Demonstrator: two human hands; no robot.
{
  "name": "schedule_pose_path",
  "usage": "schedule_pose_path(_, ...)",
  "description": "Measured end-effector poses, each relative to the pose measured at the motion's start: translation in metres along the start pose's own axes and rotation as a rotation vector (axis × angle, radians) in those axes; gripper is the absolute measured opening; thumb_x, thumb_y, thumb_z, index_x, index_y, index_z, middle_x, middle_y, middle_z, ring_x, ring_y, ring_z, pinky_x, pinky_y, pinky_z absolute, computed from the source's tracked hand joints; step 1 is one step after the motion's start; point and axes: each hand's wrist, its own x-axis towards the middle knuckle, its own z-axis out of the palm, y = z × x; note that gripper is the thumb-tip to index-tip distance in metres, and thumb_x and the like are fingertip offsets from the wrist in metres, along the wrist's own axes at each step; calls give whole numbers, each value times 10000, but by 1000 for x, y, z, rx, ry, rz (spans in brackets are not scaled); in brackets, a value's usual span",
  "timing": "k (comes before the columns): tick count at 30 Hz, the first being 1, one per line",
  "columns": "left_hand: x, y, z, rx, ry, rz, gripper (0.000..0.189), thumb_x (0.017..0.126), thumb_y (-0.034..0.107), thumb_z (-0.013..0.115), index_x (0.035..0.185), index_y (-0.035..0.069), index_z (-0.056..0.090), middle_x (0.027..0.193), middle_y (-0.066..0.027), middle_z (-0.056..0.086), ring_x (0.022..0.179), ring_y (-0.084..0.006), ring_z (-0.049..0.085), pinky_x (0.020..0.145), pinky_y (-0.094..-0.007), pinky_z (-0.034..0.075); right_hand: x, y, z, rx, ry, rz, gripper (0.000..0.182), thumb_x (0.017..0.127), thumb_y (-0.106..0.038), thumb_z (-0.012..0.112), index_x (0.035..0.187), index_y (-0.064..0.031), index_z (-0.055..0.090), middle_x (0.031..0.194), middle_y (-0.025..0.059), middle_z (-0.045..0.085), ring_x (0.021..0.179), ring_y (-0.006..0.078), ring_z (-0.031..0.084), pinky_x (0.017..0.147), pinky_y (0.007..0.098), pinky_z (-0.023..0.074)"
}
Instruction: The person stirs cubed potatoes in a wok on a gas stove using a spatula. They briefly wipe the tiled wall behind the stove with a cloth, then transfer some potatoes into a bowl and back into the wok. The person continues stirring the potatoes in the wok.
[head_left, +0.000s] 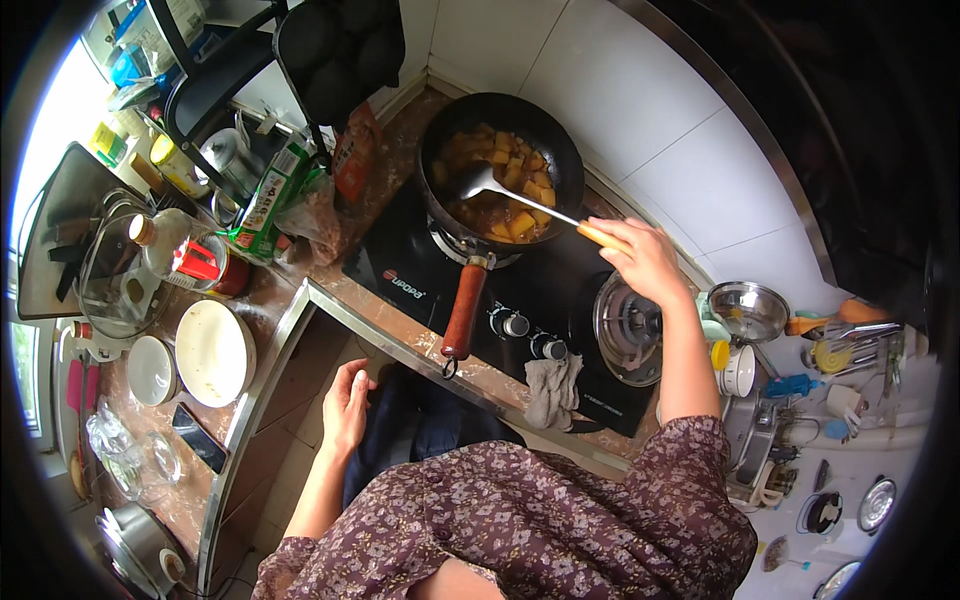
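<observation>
My right hand (637, 255) grips the yellowish handle of a metal wok spatula (532, 204). Its blade rests in a black wok (571, 176), among yellow chunks of food (517, 223) in brown liquid. The wok stands on the left burner of a black gas stove (420, 300). Its reddish wooden handle (465, 307) points towards me. My left hand (348, 401) hangs in front of the counter edge, loosely curled, with nothing in it. It touches neither wok nor stove.
A grey cloth (553, 390) lies over the stove's front edge beside the control knobs. Left on the counter are two pale bowls (215, 352), a phone (199, 437), a glass bottle (184, 251) and a green package (270, 199). A second burner (626, 330) lies under my right forearm.
</observation>
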Motion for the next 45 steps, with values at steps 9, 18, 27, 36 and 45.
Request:
schedule_pose_path(9,0,3,9,71,-29,-24,355,1025,289,499,1260,32,568,912,-41,653,783,-103,592,688,-260,493,29,-6,39,225,186,192,425,885,-125,672,1304,-111,608,1217,88,675,1073,224,654,945,320,481)
schedule_pose_path(18,-2,4,5,149,-16,-71,350,1020,280,501,1259,33,569,929,-73,672,789,-127,621,694,-282,508,-2,-4,54,23,199,111,420,853,-178,699,1264,-241,641,893,75,668,844,280,657,789,401,490)
schedule_pose_path(27,0,13,8,211,-23,-33,357,1017,284,503,1250,21,568,964,-104,684,846,-174,663,767,-308,517,7,-20,63,-86,243,284,417,879,-195,668,1292,-229,624,958,85,682,897,273,655,844,402,437)
schedule_pose_path(36,-3,9,6,241,6,-68,360,1012,283,512,1240,11,569,1032,-146,685,920,-223,688,844,-339,520,-33,-28,53,179,267,487,398,909,-199,648,1306,-178,619,1113,148,697,993,291,681,879,358,509)
schedule_pose_path(45,-2,4,6,314,-38,-26,362,1004,288,518,1250,28,566,1051,-165,683,963,-276,669,859,-360,510,-61,-52,29,75,266,285,407,874,-146,670,1280,-149,640,986,126,693,859,309,654,795,401,482)
